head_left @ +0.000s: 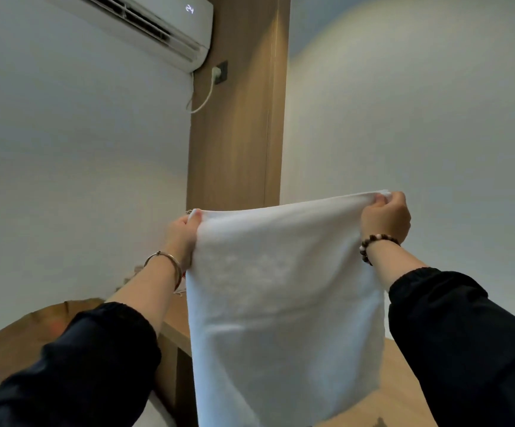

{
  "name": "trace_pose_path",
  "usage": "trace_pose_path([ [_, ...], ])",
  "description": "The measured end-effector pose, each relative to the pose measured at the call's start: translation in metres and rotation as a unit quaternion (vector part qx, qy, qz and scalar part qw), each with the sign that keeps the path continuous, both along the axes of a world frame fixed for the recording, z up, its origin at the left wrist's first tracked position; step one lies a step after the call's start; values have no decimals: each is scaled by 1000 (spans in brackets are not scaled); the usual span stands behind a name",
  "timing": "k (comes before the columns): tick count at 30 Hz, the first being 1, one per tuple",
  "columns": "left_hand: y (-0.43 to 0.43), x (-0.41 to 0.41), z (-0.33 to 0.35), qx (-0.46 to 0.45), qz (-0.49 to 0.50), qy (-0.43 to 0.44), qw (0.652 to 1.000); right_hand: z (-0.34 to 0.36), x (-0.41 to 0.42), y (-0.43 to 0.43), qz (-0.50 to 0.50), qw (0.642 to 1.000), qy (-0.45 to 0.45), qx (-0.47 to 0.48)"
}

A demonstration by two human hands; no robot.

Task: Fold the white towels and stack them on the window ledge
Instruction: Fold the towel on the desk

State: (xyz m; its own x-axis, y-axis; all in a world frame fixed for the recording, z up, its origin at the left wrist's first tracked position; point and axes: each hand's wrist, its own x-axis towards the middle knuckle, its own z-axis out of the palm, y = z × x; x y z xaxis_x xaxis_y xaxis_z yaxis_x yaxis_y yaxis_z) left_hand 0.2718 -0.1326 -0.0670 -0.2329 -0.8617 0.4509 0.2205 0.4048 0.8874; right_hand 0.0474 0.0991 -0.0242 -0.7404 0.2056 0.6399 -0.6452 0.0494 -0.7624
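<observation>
White towel (283,288) is being held up, hanging flat before the wooden wall panel (237,124). Top corners are being pinched, left hand (183,231) and right hand (385,215) held apart.

Pale grey walls (65,149) flank a tall wooden panel (237,134). A white air conditioner (145,23) hangs high on the left, plugged into a dark socket (221,72) on the panel. Wooden furniture (174,331) sits below.

White towel's (283,288) bottom beyond lower edge
</observation>
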Motion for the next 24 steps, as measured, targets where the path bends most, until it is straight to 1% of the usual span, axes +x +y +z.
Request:
trace_pose_path([
  [5, -18, -53, 3, -30, 28, -12, 999, 4, -41, -7, -32, 999, 2, 17],
  [7, -26, -79, 7, -59, 62, -49, 995, 10, -65, -11, -43, 998, 0, 41],
  [9, -40, -108, 6, -98, 97, -108, 985, 13, -91, -17, -59, 993, -7, 103],
  [12, -58, -147, -13, -134, 112, -189, 966, 0, -135, -29, -93, 973, -23, 211],
  [14, -68, -170, -34, -121, 125, -213, 961, -20, -162, -37, -99, 955, -49, 276],
  [16, -73, -192, -57, -78, 122, -223, 964, -46, -186, -45, -72, 952, -98, 280],
  [17, -77, -204, -69, -35, 100, -208, 972, -59, -194, -49, -44, 954, -130, 266],
  [19, -83, -227, -95, 79, 28, -122, 989, -87, -205, -58, -1, 956, -178, 235],
  [20, -84, -236, -109, 109, -9, -97, 989, -102, -210, -63, 21, 955, -194, 223],
  [21, -82, -243, -124, 111, -47, -109, 987, -117, -212, -68, 43, 952, -211, 216],
  [22, -75, -246, -140, 99, -85, -145, 981, -134, -214, -73, 74, 944, -232, 220],
  [24, -54, -246, -171, 72, -162, -236, 955, -170, -212, -80, 142, 915, -262, 271],
])
